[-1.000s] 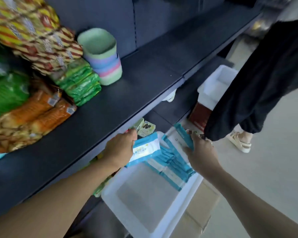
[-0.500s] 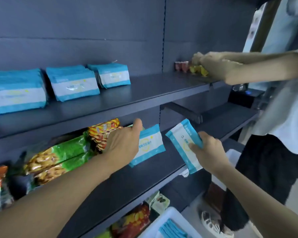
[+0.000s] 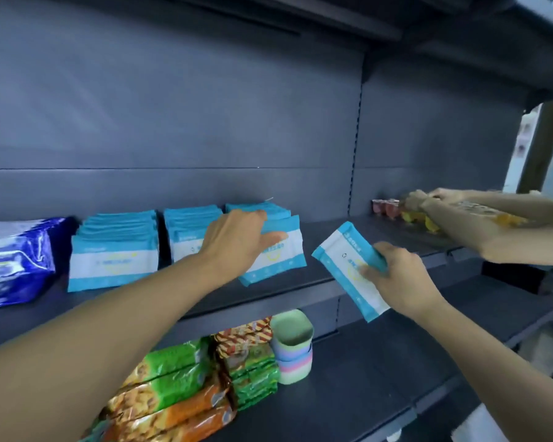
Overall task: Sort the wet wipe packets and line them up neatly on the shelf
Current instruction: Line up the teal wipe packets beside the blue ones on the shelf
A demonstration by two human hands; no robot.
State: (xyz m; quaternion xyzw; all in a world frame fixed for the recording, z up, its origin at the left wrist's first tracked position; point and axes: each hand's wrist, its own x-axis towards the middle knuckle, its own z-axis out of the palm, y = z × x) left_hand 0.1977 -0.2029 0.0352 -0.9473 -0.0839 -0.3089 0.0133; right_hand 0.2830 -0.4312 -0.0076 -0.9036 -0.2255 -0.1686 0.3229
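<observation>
left hand [image 3: 237, 240]: reaching onto the dark grey metal shelf [image 3: 300, 282], fingers curled over the top of a teal-and-white wet wipe packet [image 3: 278, 253], thumb across its front. That packet stands at the front of the rightmost row, leaning a bit.
right hand [image 3: 393, 275]: gripping a second teal-and-white packet [image 3: 345, 266] by its right edge, tilted in the air just off the shelf's front lip, to the right of the rows.
rows on the shelf: three stacks of the same teal packets, left stack [image 3: 114, 250], middle stack [image 3: 189, 231], and the one being added to.
far left: big dark blue glossy wipes pack [image 3: 13, 260].
shelf below: green and orange snack bags [image 3: 173, 387] plus stacked pastel cups [image 3: 292, 346].
far right: another person's hands [image 3: 428, 202] among small red and yellow cups [image 3: 393, 208].
</observation>
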